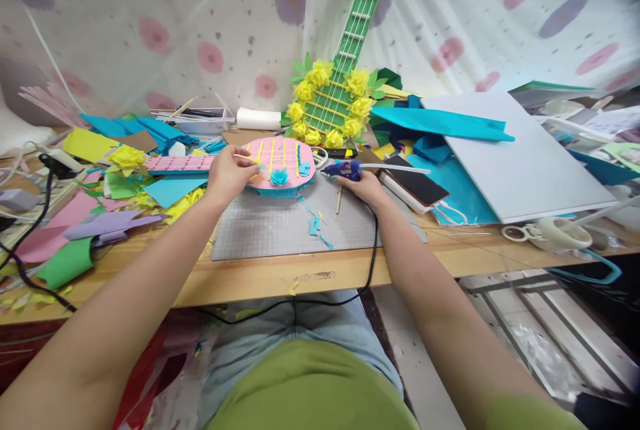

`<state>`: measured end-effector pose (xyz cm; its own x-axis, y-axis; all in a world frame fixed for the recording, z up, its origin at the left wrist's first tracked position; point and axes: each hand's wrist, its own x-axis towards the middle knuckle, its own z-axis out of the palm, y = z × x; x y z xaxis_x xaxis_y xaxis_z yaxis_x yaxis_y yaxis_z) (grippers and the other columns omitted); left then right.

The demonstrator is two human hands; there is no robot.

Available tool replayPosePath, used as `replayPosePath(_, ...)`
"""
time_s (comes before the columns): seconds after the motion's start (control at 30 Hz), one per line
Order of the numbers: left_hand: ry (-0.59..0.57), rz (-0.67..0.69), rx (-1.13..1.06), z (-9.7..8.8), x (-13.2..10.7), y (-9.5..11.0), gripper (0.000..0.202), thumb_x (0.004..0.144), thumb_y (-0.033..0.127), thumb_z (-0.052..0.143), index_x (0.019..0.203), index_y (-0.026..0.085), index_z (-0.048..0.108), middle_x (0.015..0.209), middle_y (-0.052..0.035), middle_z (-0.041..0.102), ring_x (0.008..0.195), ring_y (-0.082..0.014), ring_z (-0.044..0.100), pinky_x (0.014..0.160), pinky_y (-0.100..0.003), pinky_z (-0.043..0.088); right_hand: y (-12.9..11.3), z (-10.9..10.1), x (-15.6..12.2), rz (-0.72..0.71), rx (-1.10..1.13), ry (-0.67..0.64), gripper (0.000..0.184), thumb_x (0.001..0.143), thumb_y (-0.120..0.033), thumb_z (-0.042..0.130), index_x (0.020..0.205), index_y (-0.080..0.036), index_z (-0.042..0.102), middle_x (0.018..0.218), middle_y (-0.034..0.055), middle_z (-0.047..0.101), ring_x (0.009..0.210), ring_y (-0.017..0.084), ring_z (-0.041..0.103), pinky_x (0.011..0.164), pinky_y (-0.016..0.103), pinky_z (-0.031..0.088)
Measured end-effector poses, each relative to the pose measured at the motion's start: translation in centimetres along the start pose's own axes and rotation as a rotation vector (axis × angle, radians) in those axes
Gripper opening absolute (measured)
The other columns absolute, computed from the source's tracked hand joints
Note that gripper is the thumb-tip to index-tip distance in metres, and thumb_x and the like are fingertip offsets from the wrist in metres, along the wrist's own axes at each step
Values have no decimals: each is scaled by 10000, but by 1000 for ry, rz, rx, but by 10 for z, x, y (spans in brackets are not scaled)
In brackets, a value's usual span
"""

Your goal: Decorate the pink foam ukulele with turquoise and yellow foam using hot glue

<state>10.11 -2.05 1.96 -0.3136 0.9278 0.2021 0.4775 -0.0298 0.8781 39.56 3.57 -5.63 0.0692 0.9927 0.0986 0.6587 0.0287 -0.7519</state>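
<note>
glue gun (345, 169), blue: clasped in right hand (367, 187), nozzle pointing left at pink paper guitar (285, 162); guitar flat on grey cutting mat (280, 227), neck running left; left hand (227, 177) pinches thin strip (249, 159) over its body.

Head camera faces forward and down, close above left hand (230, 177) and right hand (367, 187)

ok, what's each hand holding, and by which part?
The right hand grips the blue hot-glue gun by its handle. The left hand pinches one end of a thin pale-yellow strip over the pink foam guitar.
</note>
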Motion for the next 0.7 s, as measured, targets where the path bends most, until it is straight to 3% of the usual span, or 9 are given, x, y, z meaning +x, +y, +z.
replayPosePath(0.13, 28, 14, 5, -3, 1, -8, 332, 570, 133, 670, 868, 179, 532, 737, 4, 659, 680, -143, 641, 643, -269, 534, 1, -9, -3, -107, -110, -32, 416, 613, -567, 690, 763, -183, 635, 753, 81, 637, 746, 234, 586, 679, 350, 435)
replayPosePath(0.27, 44, -5, -18, -7, 5, -17, 334, 571, 164, 681, 871, 183, 536, 759, -4, 663, 717, -159, 652, 649, -283, 542, -3, -36, -18, -222, -324, 83, 424, 543, -565, 739, 625, -209, 522, 690, 67, 584, 732, 231, 541, 644, 342, 400)
replayPosePath(0.4, 39, -9, -73, -8, 6, -22, 338, 572, 172, 688, 870, 178, 528, 741, 0, 650, 687, -157, 649, 617, -279, 543, -30, -42, -37, -162, -347, -140, 432, 567, -559, 740, 669, -217, 494, 614, 19, 548, 599, 182, 502, 553, 308, 353)
replayPosePath(0.47, 43, -6, -94, -7, 4, -21, 340, 573, 172, 688, 872, 176, 524, 738, 0, 646, 673, -155, 645, 594, -275, 540, -51, -26, -42, -271, -247, -238, 415, 606, -524, 732, 784, -212, 524, 745, 40, 601, 662, 194, 539, 587, 321, 391)
replayPosePath(0.57, 46, -5, -100, -5, 1, -19, 345, 580, 168, 683, 884, 173, 521, 742, -1, 647, 684, -156, 644, 597, -275, 538, -83, 16, -40, -605, -91, -186, 492, 642, -426, 734, 1031, -204, 529, 1092, 106, 590, 990, 253, 546, 807, 375, 433)
replayPosePath(0.7, 42, -5, -95, -6, -1, -16, 346, 591, 158, 678, 896, 170, 514, 763, 0, 650, 702, -143, 641, 626, -265, 536, -110, 69, -29, -811, -133, -183, 517, 686, -369, 693, 1134, -189, 509, 1190, 124, 555, 1134, 277, 476, 952, 423, 373)
